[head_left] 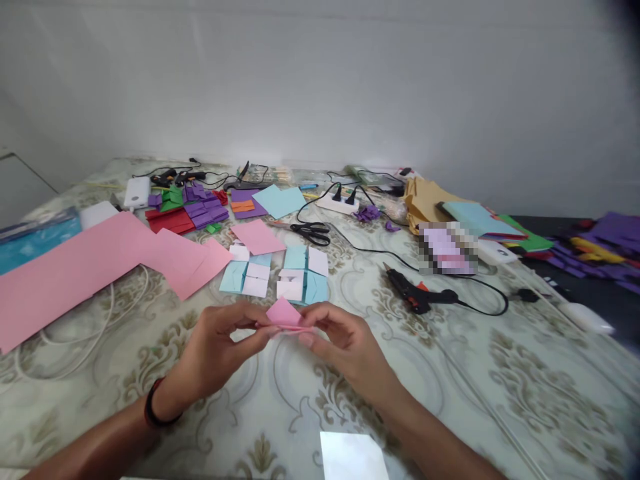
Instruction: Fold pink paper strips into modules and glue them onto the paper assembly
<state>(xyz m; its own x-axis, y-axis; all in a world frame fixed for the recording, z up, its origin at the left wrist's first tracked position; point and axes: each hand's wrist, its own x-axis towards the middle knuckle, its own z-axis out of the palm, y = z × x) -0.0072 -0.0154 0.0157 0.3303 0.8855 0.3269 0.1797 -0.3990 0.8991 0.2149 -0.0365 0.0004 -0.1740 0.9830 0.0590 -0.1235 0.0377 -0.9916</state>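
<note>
Folded blue-and-white paper squares [255,283], scissors [301,230] and, at right, a black glue gun [415,295] lie on the floral-patterned counter [440,407]; just below centre, left hand [215,347] and right hand [350,340] pinch a folded pink paper [283,313].

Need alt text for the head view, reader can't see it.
Left hand and right hand pinch folded pink paper above a patterned tablecloth; blue-and-white folded papers and scissors lie beyond, a glue gun to the right.
</note>
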